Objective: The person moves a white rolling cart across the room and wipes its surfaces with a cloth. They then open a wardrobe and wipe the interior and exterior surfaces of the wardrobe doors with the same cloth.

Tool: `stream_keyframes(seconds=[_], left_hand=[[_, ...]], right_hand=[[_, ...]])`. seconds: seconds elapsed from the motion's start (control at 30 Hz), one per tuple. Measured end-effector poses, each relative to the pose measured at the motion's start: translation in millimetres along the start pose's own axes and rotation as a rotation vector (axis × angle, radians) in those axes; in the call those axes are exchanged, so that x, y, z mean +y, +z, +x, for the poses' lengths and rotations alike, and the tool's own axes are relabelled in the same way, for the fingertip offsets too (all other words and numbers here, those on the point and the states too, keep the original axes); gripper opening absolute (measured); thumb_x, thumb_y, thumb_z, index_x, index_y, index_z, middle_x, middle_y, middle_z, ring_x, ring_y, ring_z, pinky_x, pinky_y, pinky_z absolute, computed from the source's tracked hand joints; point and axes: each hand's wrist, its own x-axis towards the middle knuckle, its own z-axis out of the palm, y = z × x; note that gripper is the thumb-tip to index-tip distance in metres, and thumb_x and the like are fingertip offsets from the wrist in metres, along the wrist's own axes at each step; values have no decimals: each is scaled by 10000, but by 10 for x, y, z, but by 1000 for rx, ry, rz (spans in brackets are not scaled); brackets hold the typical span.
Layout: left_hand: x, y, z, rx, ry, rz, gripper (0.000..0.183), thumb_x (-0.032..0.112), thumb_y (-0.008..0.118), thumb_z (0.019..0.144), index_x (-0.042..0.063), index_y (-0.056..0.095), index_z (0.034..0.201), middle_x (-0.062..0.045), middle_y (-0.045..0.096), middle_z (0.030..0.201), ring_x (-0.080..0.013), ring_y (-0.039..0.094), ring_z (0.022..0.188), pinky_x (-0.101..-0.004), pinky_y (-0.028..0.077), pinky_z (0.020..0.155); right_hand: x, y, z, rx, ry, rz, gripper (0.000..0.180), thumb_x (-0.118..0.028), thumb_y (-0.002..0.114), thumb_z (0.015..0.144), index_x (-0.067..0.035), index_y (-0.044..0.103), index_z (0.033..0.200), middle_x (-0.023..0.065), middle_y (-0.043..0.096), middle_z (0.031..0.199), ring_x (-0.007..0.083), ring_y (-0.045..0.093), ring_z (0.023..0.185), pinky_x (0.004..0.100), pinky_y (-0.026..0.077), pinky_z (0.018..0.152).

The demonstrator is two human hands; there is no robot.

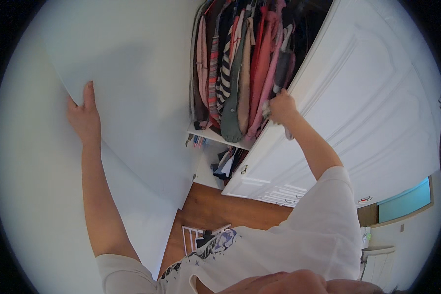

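My left hand (83,119) grips the edge of an open white wardrobe door (132,103), thumb on its face and fingers partly hidden behind. With my right hand (283,106) I hold a small, light, crumpled item (266,109), apparently a cloth; my fist hides most of it. That hand is at the edge of the white panelled door (338,99), close to the hanging clothes. Inside the wardrobe hang several garments: a striped sleeve (224,79), a grey-green sleeve (233,114) and a red garment (261,73).
Beneath the garments runs a white shelf (220,138), with more dark and white clothes (226,161) below it. A metal handle (244,169) juts from the panelled door. On the wooden floor (205,205) stands a white rack (189,235), partly hidden by my body.
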Motion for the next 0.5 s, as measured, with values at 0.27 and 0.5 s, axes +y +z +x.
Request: stream_keyframes(seconds=[0.27, 0.5], left_hand=[[-34, -42, -3, 11, -50, -76, 408, 350, 599, 837, -15, 588, 1019, -137, 615, 995, -236, 564, 876, -331, 425, 768], [-26, -4, -22, 13, 1, -105, 424, 354, 593, 846, -9, 578, 1064, -142, 621, 977, -253, 573, 857, -332, 430, 778]], right_hand=[[-253, -171, -1125, 138, -20, 102, 301, -277, 738, 540, -70, 661, 745, 125, 547, 875, 299, 463, 980, 351, 497, 723], [-306, -440, -2000, 37, -11, 226, 310, -248, 757, 515, -64, 654, 742, 134, 533, 885, 319, 455, 993, 358, 507, 730]])
